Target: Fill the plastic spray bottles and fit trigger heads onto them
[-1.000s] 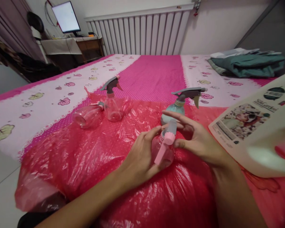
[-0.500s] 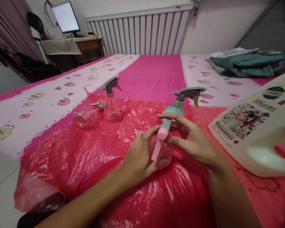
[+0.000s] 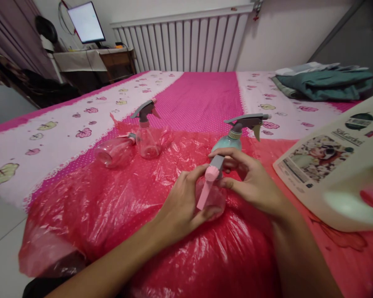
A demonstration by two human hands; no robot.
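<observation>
A clear pink spray bottle (image 3: 216, 198) with a grey head and a pink nozzle and trigger stands between my hands, its trigger pointing toward me. My left hand (image 3: 183, 198) is wrapped round the bottle's body. At the neck and grey head, my right hand (image 3: 248, 176) grips with thumb and fingers; some fingertips are hidden behind the head. Just behind it is a teal spray bottle (image 3: 228, 142), partly covered by my right hand. Farther left, another pink spray bottle (image 3: 148, 142) stands upright beside a pink bottle lying on its side (image 3: 112, 151).
Red plastic sheeting (image 3: 105, 207) covers the near part of the patterned bed (image 3: 205, 99). A large cream jug (image 3: 335, 182) stands close on the right. Folded cloth (image 3: 326, 82) lies at the far right. Beyond the bed are a radiator (image 3: 186, 43) and a desk with a monitor (image 3: 86, 22).
The spray head between my hands has turned very slightly, its trigger shifting a little to the left. Both hands keep their hold, and the other bottles have stayed put.
</observation>
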